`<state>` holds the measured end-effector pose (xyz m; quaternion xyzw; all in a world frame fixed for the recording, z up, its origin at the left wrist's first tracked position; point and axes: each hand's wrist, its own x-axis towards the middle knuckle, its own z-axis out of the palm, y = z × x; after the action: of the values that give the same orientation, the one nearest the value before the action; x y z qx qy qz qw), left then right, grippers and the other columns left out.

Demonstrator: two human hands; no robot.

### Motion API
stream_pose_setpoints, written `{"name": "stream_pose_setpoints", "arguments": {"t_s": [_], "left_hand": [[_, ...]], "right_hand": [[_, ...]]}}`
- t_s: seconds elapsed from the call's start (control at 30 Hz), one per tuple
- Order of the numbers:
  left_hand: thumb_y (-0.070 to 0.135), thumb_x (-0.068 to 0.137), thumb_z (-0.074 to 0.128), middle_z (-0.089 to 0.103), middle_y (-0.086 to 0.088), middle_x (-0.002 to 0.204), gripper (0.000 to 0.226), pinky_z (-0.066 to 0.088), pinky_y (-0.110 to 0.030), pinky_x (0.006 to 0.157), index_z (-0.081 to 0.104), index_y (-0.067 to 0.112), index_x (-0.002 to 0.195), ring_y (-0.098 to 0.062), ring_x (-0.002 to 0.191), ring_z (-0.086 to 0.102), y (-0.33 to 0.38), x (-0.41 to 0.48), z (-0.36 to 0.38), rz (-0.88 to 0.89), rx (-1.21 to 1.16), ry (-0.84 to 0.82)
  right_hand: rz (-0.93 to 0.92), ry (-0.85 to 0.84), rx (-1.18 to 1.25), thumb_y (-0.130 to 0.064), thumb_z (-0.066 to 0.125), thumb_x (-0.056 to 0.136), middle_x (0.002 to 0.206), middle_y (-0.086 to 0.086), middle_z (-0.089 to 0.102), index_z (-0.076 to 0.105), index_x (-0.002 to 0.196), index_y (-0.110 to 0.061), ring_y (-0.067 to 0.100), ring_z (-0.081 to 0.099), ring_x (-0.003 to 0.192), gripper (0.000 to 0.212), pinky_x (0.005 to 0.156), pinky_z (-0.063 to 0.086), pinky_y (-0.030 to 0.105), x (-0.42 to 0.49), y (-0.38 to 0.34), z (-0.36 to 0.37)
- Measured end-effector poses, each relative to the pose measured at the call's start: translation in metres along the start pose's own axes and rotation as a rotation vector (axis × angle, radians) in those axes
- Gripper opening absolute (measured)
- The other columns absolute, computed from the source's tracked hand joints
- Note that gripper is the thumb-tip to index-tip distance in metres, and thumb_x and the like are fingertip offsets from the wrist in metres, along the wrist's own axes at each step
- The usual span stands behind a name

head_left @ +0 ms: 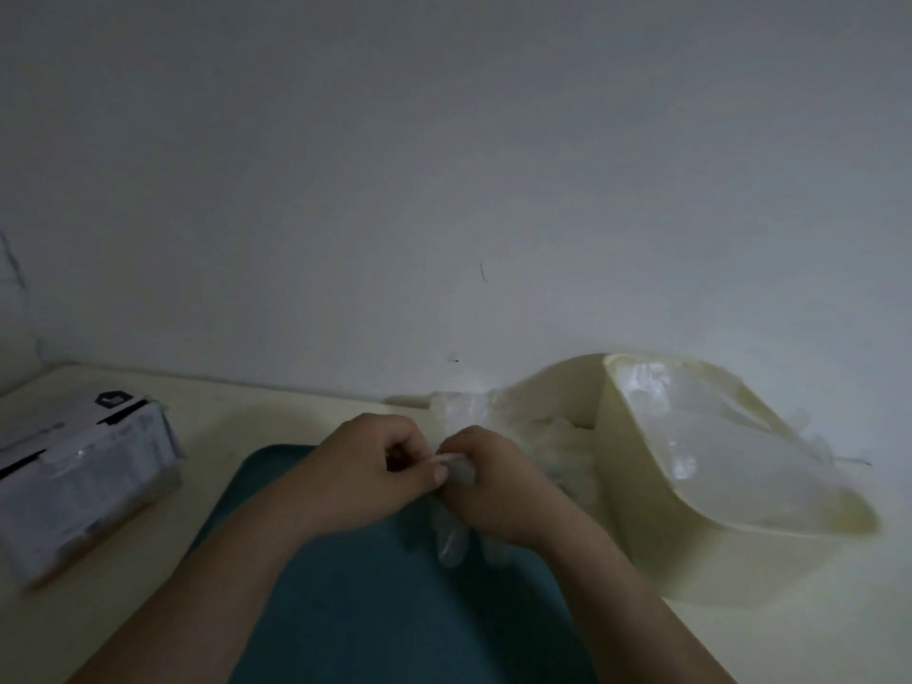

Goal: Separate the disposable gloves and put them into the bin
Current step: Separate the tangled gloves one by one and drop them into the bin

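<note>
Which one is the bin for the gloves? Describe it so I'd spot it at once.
Find the pale table against the grey wall. On its right side, beside the teal mat, stands the bin: a cream open-topped plastic tub holding clear gloves, unlike the grey-and-black box at far left.

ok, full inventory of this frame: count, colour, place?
wall: 1, grey-white, background
table: 1, cream, against the wall
mat: 1, teal, table centre
bin: 1, cream, table right
box: 1, white and black, table left
binned gloves: several, clear, inside the bin
loose gloves: pile, clear, on the table left of the bin, by the wall
held glove: count unclear, clear, hanging over the mat
left hand: 1, pinches held glove
right hand: 1, pinches held glove
</note>
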<state>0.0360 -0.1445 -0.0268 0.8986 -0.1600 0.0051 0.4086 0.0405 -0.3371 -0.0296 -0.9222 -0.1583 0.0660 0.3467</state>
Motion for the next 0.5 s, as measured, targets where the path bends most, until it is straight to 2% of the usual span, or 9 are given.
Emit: {"name": "stream_pose_setpoints", "arguments": {"t_s": [0.03,0.1,0.2,0.3,0.37,0.43,0.5], "left_hand": [[0.053,0.077,0.084,0.076,0.007,0.087,0.025,0.059,-0.033,0.074,0.073,0.033,0.086,-0.011,0.08,0.072,0.002,0.0,-0.004,0.01,-0.063,0.013],[0.051,0.07,0.092,0.076,0.012,0.095,0.034,0.056,-0.023,0.073,0.074,0.038,0.096,-0.003,0.082,0.07,0.003,-0.002,-0.01,-0.004,-0.145,0.049],[0.027,0.076,0.093,0.076,0.016,0.09,0.024,0.052,-0.02,0.077,0.078,0.032,0.095,-0.001,0.083,0.069,0.002,-0.004,-0.017,-0.033,-0.298,0.08],[0.009,0.08,0.089,0.07,0.005,0.075,0.018,0.052,-0.021,0.07,0.079,0.024,0.082,-0.009,0.073,0.064,0.0,0.0,-0.016,-0.036,-0.542,0.113],[0.024,0.072,0.092,0.069,-0.003,0.075,0.018,0.051,-0.024,0.066,0.077,0.018,0.079,-0.015,0.073,0.063,0.0,0.0,-0.016,-0.037,-0.656,0.123],[0.045,0.054,0.096,0.066,-0.006,0.077,0.044,0.051,-0.029,0.067,0.074,0.015,0.078,-0.019,0.074,0.063,-0.003,0.003,-0.015,-0.06,-0.778,0.129],[0.059,0.043,0.1,0.067,-0.012,0.085,0.071,0.057,-0.035,0.074,0.072,0.011,0.087,-0.023,0.079,0.066,-0.004,0.007,-0.016,-0.106,-0.911,0.158]], "right_hand": [[-0.007,0.058,0.102,-0.029,0.064,0.088,0.073,-0.005,0.07,0.066,0.071,-0.025,0.013,0.066,0.07,0.017,0.07,0.059,0.043,0.001,0.003,-0.001],[-0.034,0.115,0.316,-0.023,0.066,0.092,0.065,-0.003,0.066,0.067,0.07,-0.017,0.009,0.059,0.063,0.023,0.064,0.051,0.035,-0.002,0.008,-0.004],[0.009,0.119,0.565,-0.017,0.064,0.098,0.089,0.013,0.079,0.076,0.091,-0.003,0.022,0.073,0.079,0.02,0.078,0.059,0.04,-0.005,0.014,-0.008],[0.119,0.047,0.668,-0.032,0.071,0.096,0.101,0.013,0.08,0.079,0.104,-0.008,0.028,0.076,0.097,0.027,0.092,0.061,0.043,-0.004,0.027,-0.012],[0.159,-0.016,0.685,-0.043,0.076,0.087,0.105,0.012,0.079,0.079,0.107,-0.011,0.032,0.076,0.102,0.038,0.098,0.058,0.049,-0.004,0.028,-0.011],[0.155,0.039,0.734,-0.038,0.078,0.086,0.102,0.014,0.079,0.079,0.104,-0.007,0.03,0.076,0.096,0.035,0.092,0.06,0.047,-0.002,0.03,-0.01],[0.145,0.116,0.836,-0.025,0.075,0.093,0.098,0.016,0.078,0.078,0.101,-0.004,0.028,0.074,0.085,0.022,0.081,0.059,0.042,-0.001,0.028,-0.009]]}}
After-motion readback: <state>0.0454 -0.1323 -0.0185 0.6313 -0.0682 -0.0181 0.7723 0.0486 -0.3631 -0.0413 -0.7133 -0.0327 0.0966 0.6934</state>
